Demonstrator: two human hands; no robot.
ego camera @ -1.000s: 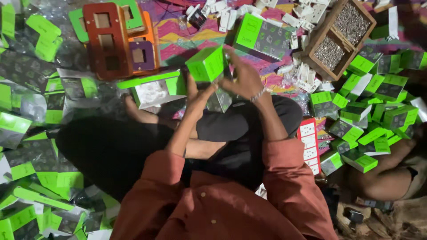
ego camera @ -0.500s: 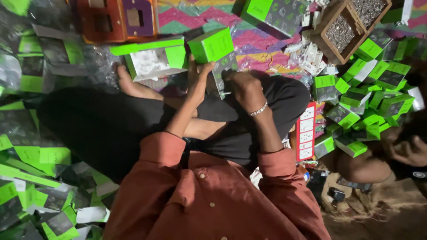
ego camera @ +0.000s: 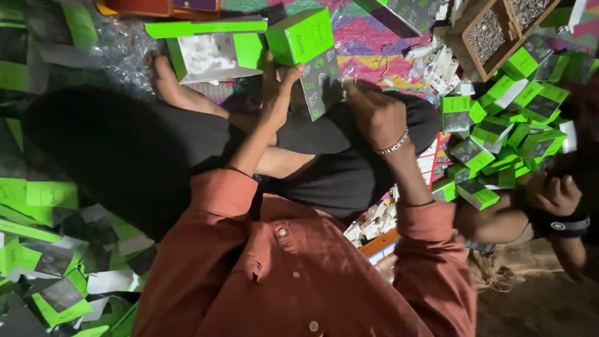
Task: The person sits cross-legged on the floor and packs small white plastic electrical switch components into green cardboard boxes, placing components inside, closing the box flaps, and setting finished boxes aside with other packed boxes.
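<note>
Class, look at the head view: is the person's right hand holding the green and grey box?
No: the left hand alone grips the green and grey box; the right hand is beside it, fingers curled and empty.

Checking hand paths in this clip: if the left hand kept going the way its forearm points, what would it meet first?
The left hand already grips the green and grey carton. Beyond it, further up the picture, likely the patterned mat, though depth is unclear.
</note>
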